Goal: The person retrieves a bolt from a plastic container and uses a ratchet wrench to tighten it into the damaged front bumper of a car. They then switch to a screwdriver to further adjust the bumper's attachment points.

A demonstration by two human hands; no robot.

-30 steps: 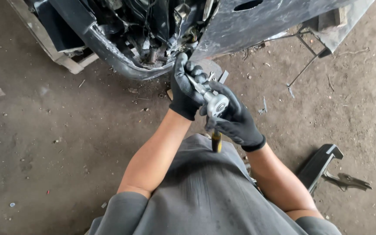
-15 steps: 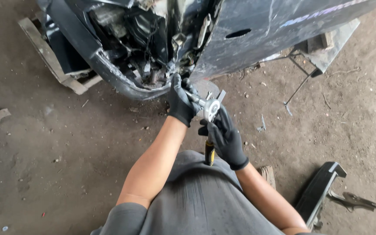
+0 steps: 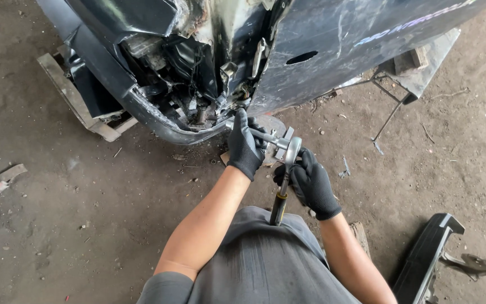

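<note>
Ratchet wrench point(image 3: 286, 169): held in front of the person's knees, metal head up near the damaged car body, black and yellow handle pointing down toward the lap.
Extension bar point(image 3: 262, 135): thin metal rod running from the wrench head up and left toward the torn opening in the car body; its far end is hidden behind the left hand.
Left hand point(image 3: 245, 147): in a black glove, fingers curled closed around the extension bar close to the bodywork, arm stretched forward.
Right hand point(image 3: 310, 183): in a black glove, closed around the upper part of the wrench handle just below the head.
Car body point(image 3: 333, 50): dark, dented panel lifted off the ground, with an oval hole in its side and bent metal and exposed parts in the open section on the left.
Wooden pallet point(image 3: 71, 98): under the left end of the car body.
Black plastic part point(image 3: 426, 256): lying on the dirt floor at lower right, well apart from both hands.
Floor point(image 3: 57, 225): bare dusty concrete with small scraps scattered about.
</note>
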